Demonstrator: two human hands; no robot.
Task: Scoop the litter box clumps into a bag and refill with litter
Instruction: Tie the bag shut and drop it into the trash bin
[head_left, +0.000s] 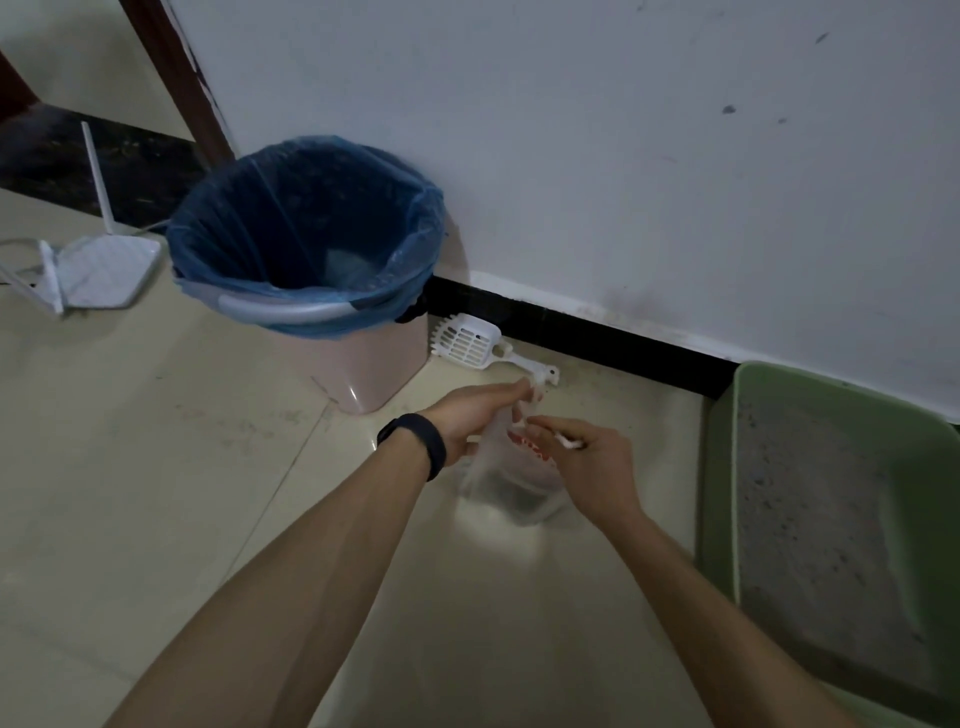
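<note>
Litter (821, 519) in green litter box (721, 519)

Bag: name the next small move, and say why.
Probably knot the bag shut. The left hand and right hand both pinch its top, dark matter seems to sit in its bottom, and the scoop lies on the floor beside the bin.

Left forearm (311, 571) and right forearm (701, 597): bare along their whole visible length. Left wrist: black fitness band (415, 444), wide smooth strap, matte, snug fit, oblong module on the upper side. Left hand (470, 415) and right hand (592, 462): bare. Light dim; band markings not legible
</note>
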